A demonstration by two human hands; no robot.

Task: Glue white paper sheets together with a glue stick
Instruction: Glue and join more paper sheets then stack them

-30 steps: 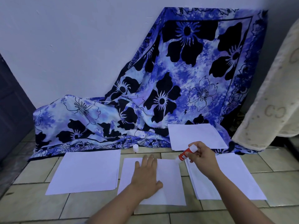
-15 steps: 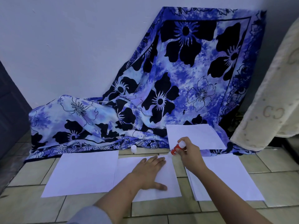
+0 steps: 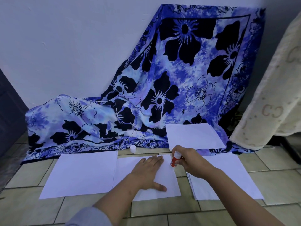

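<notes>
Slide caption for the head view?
Left hand presses the middle sheet; right hand holds the glue stick at its right edge.

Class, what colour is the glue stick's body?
The glue stick body is red, its upper end white; head view.

The single view comes from a wide-angle camera worn on the person's head, set close above the tiled floor. It faces forward and down toward the white wall and the blue floral cloth draped against it. Both forearms enter from the bottom edge, putting the left hand and right hand near mid-frame, over the paper sheets.
</notes>
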